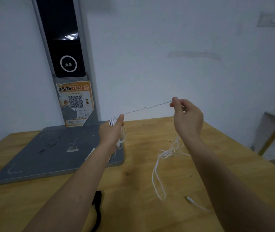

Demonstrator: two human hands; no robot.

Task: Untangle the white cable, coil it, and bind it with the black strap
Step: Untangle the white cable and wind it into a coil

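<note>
We are mid-coiling: our left hand (112, 131) grips the wound loops of white cable (160, 158), our right hand (186, 114) pinches the taut stretch, loose tangle mid-desk; next wrap, black strap (97, 208) waiting near the front edge.

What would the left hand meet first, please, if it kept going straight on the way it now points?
Probably the grey upright panel with the orange QR sticker. The left hand, gripping the coiled white cable, points forward and slightly up above the grey base plate. Depth is unclear, so it might pass to the panel's right and meet the wall.
</note>
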